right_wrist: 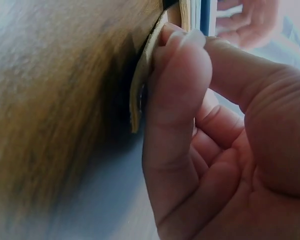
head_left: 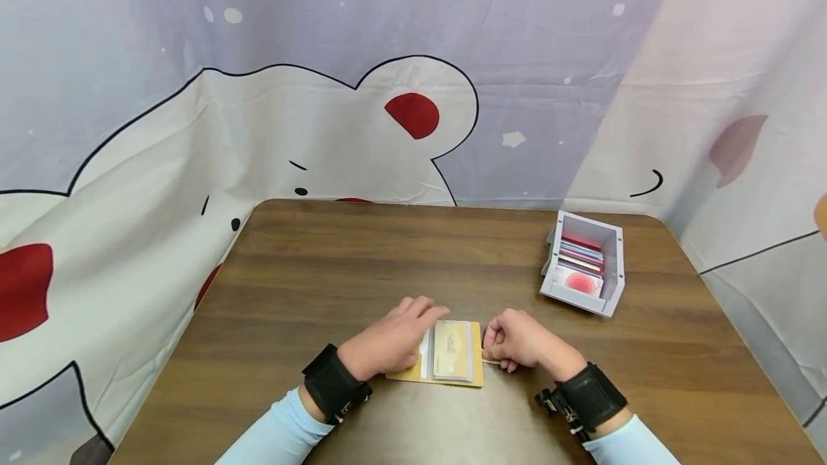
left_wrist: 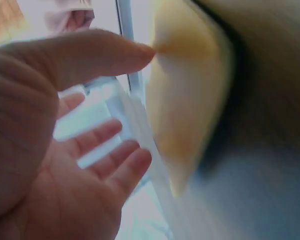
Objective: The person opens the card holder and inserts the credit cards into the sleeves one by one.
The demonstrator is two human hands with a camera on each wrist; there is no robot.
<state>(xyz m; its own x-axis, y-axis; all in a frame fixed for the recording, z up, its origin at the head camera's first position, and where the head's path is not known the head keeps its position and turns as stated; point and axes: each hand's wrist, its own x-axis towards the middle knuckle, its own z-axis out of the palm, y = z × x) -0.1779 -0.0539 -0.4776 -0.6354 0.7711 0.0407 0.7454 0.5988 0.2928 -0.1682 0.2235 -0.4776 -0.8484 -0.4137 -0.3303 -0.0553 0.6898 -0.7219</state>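
Note:
A yellow card holder [head_left: 477, 354] lies spread open on the table, a yellowish card [head_left: 450, 350] showing in its clear sleeve. My left hand [head_left: 394, 339] is over its left side. In the left wrist view, the thumb presses the yellow cover [left_wrist: 177, 100], while the other fingers extend loosely. At the right edge my right hand [head_left: 520, 339] has its fingers curled. Thumb and index finger pinch at the holder's edge, beside a thin tan strap [right_wrist: 136, 97] with a round metal snap. The exact pinch point is partly hidden by the fingers.
A grey box [head_left: 617, 264] stands at the back right of the wooden table [head_left: 400, 250]. Several cards [head_left: 581, 253] stand in it, a white one with a red circle in front. A printed curtain [head_left: 310, 120] hangs behind the table's far edge.

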